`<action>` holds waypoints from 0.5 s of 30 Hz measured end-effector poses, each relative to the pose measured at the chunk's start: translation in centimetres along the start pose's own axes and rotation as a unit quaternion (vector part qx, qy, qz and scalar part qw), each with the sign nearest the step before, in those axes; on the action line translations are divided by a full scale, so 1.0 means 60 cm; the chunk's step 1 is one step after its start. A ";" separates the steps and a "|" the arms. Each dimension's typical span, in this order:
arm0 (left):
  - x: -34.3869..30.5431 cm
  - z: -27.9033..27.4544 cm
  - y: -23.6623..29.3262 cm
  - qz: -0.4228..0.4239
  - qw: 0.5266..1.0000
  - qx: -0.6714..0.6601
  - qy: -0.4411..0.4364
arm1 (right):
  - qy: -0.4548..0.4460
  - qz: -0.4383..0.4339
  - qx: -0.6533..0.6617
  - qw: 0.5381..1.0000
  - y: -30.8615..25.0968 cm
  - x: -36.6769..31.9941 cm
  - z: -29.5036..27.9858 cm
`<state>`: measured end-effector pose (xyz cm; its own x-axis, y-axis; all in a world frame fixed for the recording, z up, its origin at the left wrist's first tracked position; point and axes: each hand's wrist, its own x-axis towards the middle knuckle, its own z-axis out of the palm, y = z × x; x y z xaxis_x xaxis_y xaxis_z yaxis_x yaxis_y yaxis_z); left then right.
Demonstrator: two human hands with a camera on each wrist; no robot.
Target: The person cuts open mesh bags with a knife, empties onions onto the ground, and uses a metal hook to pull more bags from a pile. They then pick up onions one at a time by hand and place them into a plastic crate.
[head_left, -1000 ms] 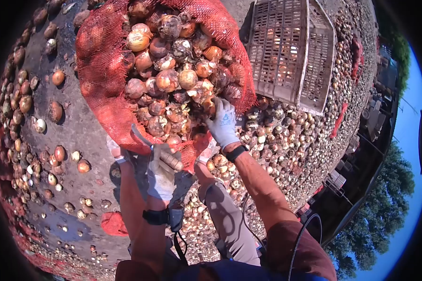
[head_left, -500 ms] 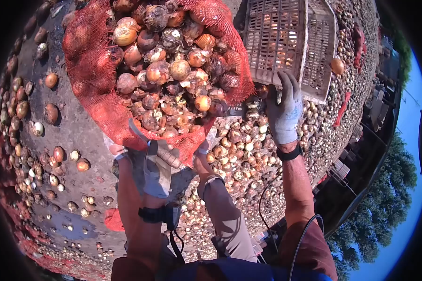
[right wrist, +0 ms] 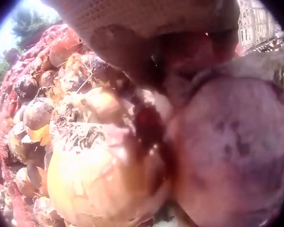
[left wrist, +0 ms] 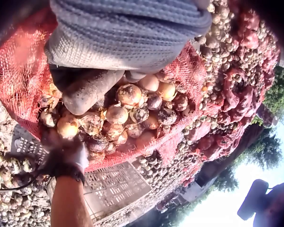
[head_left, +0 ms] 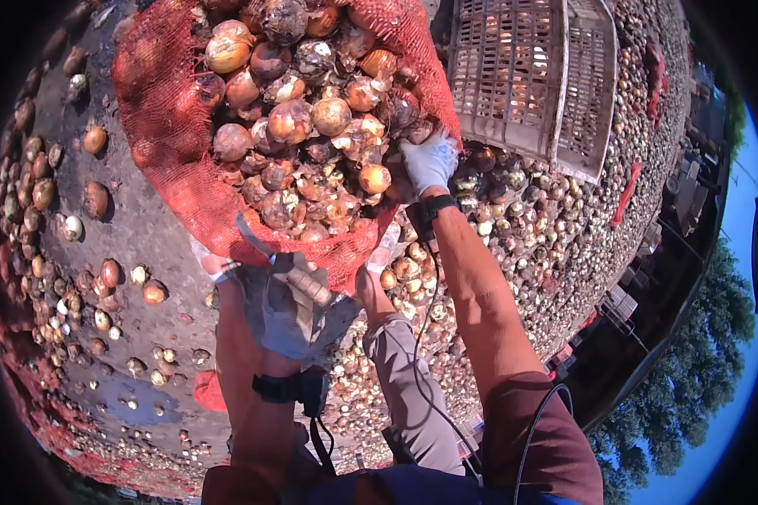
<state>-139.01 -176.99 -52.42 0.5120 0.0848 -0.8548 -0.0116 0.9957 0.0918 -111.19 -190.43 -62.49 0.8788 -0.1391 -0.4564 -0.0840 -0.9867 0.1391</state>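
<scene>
A large red mesh bag (head_left: 173, 160) lies with its mouth wide, heaped with onions (head_left: 288, 122). My gloved left hand (head_left: 285, 320) grips a knife with a short curved blade (head_left: 251, 234) and a thick pale handle (head_left: 305, 284). It stays at the near rim of the bag. At the bag's right rim, my gloved right hand (head_left: 432, 162) reaches in among the onions, its fingertips hidden. The right wrist view has a yellow onion (right wrist: 102, 175) and a purplish onion (right wrist: 236, 146) close below the glove (right wrist: 165, 23); I cannot tell whether the fingers hold one.
Slatted crates (head_left: 507, 76) stand just right of the bag. A wide spread of onions (head_left: 514, 244) covers the ground to the right, with loose ones (head_left: 95, 200) on the left. My legs (head_left: 408, 379) straddle the near side, and a cable (head_left: 421, 353) hangs by the right arm.
My right hand left the bag, swung right near the crates with an onion flying beyond it, then came back to the bag's right rim. The left hand keeps the knife at the near rim.
</scene>
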 end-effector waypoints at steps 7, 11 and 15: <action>0.015 -0.013 0.000 0.047 0.994 0.026 -0.096 | 0.094 -0.181 0.400 0.893 0.079 -0.187 -0.208; -0.003 0.005 0.003 0.034 0.997 0.061 -0.028 | 0.373 -0.215 0.348 0.833 0.130 -0.121 -0.366; 0.005 0.005 -0.010 0.039 0.999 0.033 -0.008 | 0.450 -0.229 0.169 0.846 0.134 -0.073 -0.374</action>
<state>-138.61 -177.55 -52.57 0.5253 0.1607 -0.8356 0.0037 0.9816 0.1911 -105.17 -195.88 -39.64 0.8446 0.2341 0.4815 0.3663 -0.9086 -0.2007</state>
